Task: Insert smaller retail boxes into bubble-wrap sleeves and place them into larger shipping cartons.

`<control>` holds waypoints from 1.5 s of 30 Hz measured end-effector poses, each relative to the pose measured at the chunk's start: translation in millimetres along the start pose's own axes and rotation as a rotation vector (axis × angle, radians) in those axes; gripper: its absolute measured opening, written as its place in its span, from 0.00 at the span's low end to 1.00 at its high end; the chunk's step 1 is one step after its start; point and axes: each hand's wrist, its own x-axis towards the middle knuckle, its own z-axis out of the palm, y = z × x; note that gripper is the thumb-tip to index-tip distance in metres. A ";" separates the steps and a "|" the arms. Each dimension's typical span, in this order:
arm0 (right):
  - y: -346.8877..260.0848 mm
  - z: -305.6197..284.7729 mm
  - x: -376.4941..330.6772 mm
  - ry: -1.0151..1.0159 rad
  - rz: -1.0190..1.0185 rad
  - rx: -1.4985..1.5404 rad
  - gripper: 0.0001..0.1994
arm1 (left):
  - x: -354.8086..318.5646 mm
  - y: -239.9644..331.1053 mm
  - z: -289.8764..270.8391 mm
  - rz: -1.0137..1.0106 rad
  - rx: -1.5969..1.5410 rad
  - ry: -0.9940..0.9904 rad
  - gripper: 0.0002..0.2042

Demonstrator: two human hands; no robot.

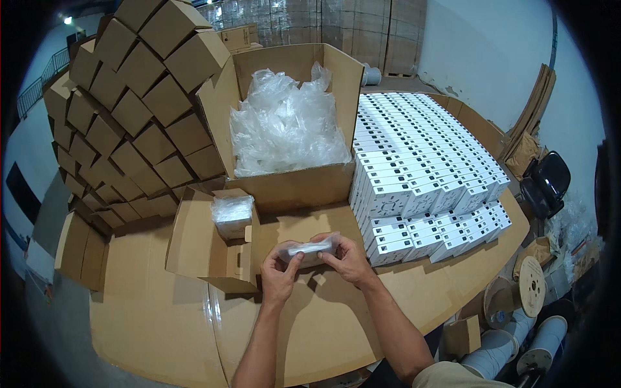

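Note:
Between both hands, over the cardboard-covered table, is a small flat white item in a clear plastic bag. My left hand pinches its left end, thumb on top. My right hand grips the other end the same way. What the item is cannot be made out through the film. Just left of my left hand stands an open brown carton, with a plastic-wrapped white bundle inside at its far end.
Beyond my hands a large open carton is heaped with clear plastic bags. Rows of white printed boxes are stacked at the right. Many brown cartons pile up at the left. Cable reels stand at the lower right.

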 end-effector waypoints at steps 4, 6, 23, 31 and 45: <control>-1.0 -1.5 -1.2 0.024 0.062 -0.089 0.08 | 1.1 1.0 -4.8 -0.010 0.042 -0.003 0.08; -0.5 -3.2 1.5 0.028 -0.016 -0.048 0.06 | 1.1 -1.6 -7.0 -0.001 0.065 0.001 0.07; 12.2 6.2 10.0 0.217 -0.087 0.050 0.08 | 9.5 -12.9 19.1 0.026 0.102 0.328 0.13; -13.7 25.5 6.8 0.295 -0.243 0.117 0.10 | 11.8 -11.2 16.6 0.023 0.149 0.341 0.14; 1.4 4.0 -1.8 0.162 -0.117 -0.129 0.11 | 12.5 -9.2 17.7 0.001 0.088 0.315 0.12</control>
